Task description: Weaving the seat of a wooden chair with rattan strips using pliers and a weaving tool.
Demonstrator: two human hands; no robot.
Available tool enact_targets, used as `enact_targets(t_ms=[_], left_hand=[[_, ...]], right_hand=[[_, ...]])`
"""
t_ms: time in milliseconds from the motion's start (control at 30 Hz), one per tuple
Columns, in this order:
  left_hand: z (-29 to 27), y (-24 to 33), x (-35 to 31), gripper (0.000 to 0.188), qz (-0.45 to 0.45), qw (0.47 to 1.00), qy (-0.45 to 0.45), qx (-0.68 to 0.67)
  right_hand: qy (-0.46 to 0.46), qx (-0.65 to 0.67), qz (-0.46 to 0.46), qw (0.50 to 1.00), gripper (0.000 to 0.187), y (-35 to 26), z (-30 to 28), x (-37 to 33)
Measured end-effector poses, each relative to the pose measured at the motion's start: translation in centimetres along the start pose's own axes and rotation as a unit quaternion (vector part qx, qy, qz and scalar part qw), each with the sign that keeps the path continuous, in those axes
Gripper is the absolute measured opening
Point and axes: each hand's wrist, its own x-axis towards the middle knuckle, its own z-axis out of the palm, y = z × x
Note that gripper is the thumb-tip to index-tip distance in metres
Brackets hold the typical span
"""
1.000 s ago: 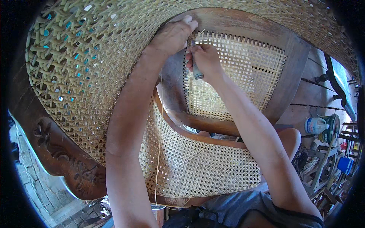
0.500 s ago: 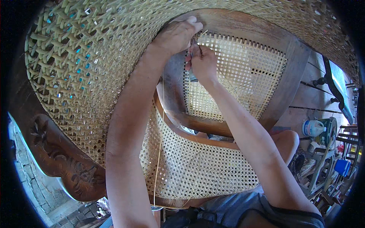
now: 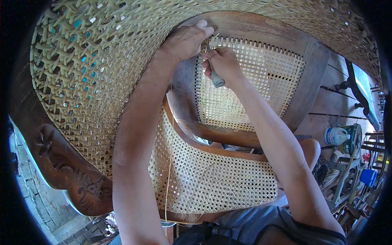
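In my right hand [image 3: 226, 65] is an awl-like tool [image 3: 218, 80] with a grey-green handle; its thin shaft points up toward the far left corner of a woven cane panel [image 3: 241, 104]. The panel sits in a curved brown wooden frame [image 3: 300, 102] with holes along its edge. My left hand [image 3: 185, 41] rests at that same corner, fingers curled against the wood; whatever they pinch is hidden. Short cane ends stick up beside the fingertips. A long, thin cane strand [image 3: 169, 171] hangs down near my left forearm.
Large woven cane [image 3: 81, 81] curves around the left and far side, edged by carved dark wood [image 3: 77, 175]. Another cane panel [image 3: 220, 183] lies close to my body. At right stand a white jug [image 3: 335, 136], a dark green bucket [image 3: 356, 139] and a blue container [image 3: 368, 177].
My right hand has shifted slightly right and tilted, so more of the tool's handle and shaft shows. The right forearm has swung a little to the right. My left hand stays at the corner.
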Motion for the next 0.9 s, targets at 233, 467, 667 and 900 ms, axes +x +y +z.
enact_targets(t_ms=[233, 467, 667, 900], left_hand=[[0.4, -0.6, 0.3, 0.024, 0.007, 0.999, -0.041, -0.011], [0.2, -0.3, 0.1, 0.02, -0.034, 0.999, -0.014, -0.036], [0.1, -0.1, 1.3, 0.017, -0.025, 0.998, -0.041, -0.051], [-0.3, 0.0, 0.5, 0.014, -0.017, 0.997, -0.054, -0.057]], right_hand=[[0.001, -0.038, 0.003, 0.999, 0.02, -0.3, 0.2, 0.5], [0.013, 0.065, 0.058, 0.996, 0.015, -1.3, 1.3, 0.5], [0.041, 0.078, 0.026, 0.996, 0.014, -0.3, 1.2, 0.6], [0.039, 0.089, 0.036, 0.995, 0.016, -0.4, 1.8, 0.4]])
